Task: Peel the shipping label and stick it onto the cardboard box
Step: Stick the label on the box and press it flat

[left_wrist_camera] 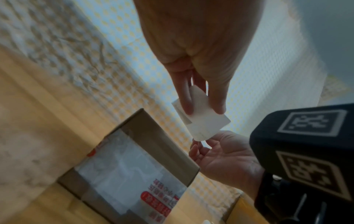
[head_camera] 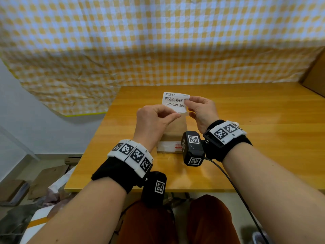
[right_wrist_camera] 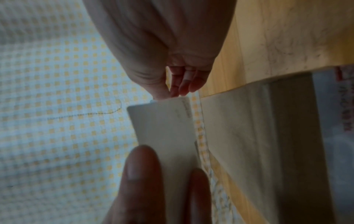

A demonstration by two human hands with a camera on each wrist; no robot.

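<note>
A white shipping label with a barcode and "032-038-E01" is held upright in the air above the brown cardboard box. My left hand pinches its lower edge. My right hand pinches its right edge. The box stands on the wooden table, with a white sticker on its near side. In the left wrist view my left hand holds the label from behind, above the box. In the right wrist view my right hand grips a corner of the label, whose blank back faces the camera.
A yellow-and-white checked cloth hangs behind the table. A brown board leans at the far right. Flattened cardboard lies on the floor to the left. A black cable runs from my right wrist over the table's front edge.
</note>
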